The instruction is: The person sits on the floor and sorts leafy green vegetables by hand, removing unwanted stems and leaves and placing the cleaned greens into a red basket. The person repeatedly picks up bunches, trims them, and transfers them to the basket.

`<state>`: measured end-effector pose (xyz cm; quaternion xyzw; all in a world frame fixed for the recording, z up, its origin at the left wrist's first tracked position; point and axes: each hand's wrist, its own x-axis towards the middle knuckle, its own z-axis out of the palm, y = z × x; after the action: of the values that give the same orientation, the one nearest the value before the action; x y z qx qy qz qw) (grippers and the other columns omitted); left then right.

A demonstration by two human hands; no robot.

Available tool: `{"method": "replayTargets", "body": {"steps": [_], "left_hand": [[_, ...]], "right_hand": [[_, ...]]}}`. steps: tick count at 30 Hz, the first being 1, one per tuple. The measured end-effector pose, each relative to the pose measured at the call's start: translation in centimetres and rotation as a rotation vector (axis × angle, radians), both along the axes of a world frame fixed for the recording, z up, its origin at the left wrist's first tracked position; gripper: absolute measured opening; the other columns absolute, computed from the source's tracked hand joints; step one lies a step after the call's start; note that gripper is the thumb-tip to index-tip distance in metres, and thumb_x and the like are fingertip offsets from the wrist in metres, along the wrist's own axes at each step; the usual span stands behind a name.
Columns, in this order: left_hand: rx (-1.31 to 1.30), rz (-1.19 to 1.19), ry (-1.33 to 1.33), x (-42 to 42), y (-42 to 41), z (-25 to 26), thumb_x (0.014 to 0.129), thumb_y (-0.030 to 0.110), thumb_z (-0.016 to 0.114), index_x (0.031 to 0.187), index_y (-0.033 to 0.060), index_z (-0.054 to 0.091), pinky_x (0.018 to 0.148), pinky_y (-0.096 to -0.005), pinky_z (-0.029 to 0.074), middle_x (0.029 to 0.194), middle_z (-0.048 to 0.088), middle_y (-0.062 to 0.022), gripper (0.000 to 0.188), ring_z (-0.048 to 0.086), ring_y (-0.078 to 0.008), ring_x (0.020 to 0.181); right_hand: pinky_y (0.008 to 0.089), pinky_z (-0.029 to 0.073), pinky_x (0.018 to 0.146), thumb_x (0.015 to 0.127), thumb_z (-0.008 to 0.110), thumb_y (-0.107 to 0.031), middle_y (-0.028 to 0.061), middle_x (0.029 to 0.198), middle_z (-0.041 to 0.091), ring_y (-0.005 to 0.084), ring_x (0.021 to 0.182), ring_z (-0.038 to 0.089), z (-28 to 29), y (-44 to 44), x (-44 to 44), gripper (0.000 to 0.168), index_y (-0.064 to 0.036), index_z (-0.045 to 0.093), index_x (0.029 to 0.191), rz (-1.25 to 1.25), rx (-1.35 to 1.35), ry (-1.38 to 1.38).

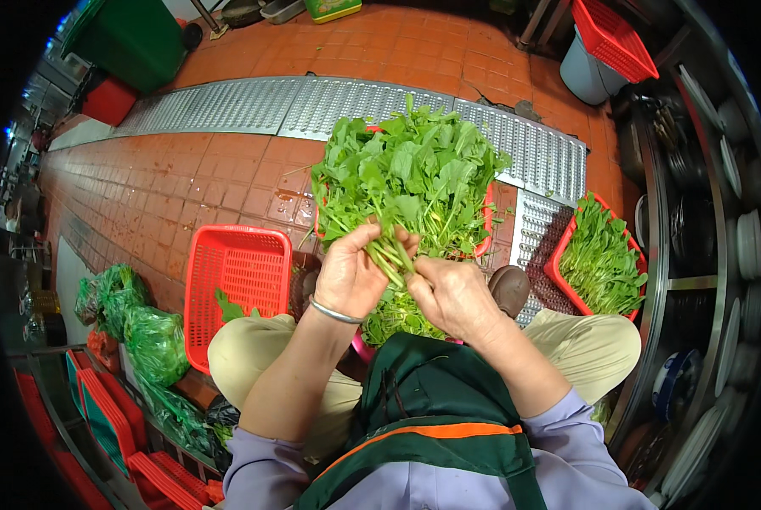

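Note:
My left hand (348, 275) holds a small bunch of leafy green stems (388, 255), with a metal bangle on the wrist. My right hand (453, 293) pinches the cut ends of these stems between thumb and fingers. Just beyond both hands a large heap of leafy greens (418, 153) fills a red plastic basket (487, 210). Under my hands, between my knees, more stems and greens (393, 319) lie in a pink container (362, 347), mostly hidden by my apron and arms.
At left is a red basket (237, 271) with a few leaves, beside green plastic bags (157, 344). Another red basket (641, 290) of greens stands right, near a metal shelf (692, 282) with plates. A metal drain grate (227, 108) crosses the tiled floor.

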<state>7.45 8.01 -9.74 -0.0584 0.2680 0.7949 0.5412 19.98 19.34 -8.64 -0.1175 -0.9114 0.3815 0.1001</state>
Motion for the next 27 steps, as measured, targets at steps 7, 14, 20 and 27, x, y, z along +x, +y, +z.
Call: {"method": "replayTargets", "body": {"steps": [7, 14, 20, 27], "left_hand": [[-0.089, 0.031, -0.094, 1.1, 0.2, -0.1, 0.096, 0.019, 0.044, 0.096, 0.0052, 0.049, 0.083, -0.0362, 0.043, 0.070, 0.040, -0.0014, 0.015, 0.044, -0.0166, 0.069], [-0.097, -0.005, -0.056, 1.8, 0.4, 0.9, 0.095, 0.014, 0.045, 0.100, 0.0047, 0.049, 0.073, -0.0311, 0.040, 0.067, 0.037, 0.0006, 0.012, 0.040, -0.0133, 0.063], [0.076, 0.024, -0.021, 0.3, -1.3, 2.9, 0.098, 0.019, 0.038, 0.097, 0.0046, 0.052, 0.056, -0.0272, 0.029, 0.059, 0.032, 0.0025, 0.020, 0.030, -0.0101, 0.052], [0.103, -0.178, 0.011, 1.0, -1.8, 1.9, 0.099, 0.024, 0.037, 0.096, 0.0076, 0.057, 0.052, -0.0257, 0.028, 0.054, 0.031, 0.0056, 0.026, 0.025, -0.0090, 0.044]], "right_hand": [[0.0379, 0.049, 0.050, 0.081, 0.052, -0.019, 0.0149, 0.055, 0.056, 0.0265, 0.049, 0.058, -2.2, -1.6, 0.4, 0.022, 0.000, 0.058, 0.071, -0.151, -0.044, 0.060], [0.0287, 0.032, 0.035, 0.082, 0.043, -0.024, 0.0011, 0.048, 0.036, 0.0128, 0.035, 0.029, -2.2, -3.3, 0.9, 0.024, -0.004, 0.050, 0.071, -0.511, -1.608, 0.007], [0.0406, 0.048, 0.065, 0.086, 0.049, -0.044, 0.0189, 0.079, 0.063, 0.0286, 0.073, 0.062, -9.9, 2.9, 5.5, 0.047, 0.001, 0.060, 0.093, -0.119, -0.563, -0.578], [0.0394, 0.037, 0.103, 0.092, 0.031, -0.061, 0.0197, 0.128, 0.050, 0.0276, 0.120, 0.049, -7.2, 1.8, 1.5, 0.075, 0.002, 0.042, 0.132, 0.043, -1.578, -0.254]]}}
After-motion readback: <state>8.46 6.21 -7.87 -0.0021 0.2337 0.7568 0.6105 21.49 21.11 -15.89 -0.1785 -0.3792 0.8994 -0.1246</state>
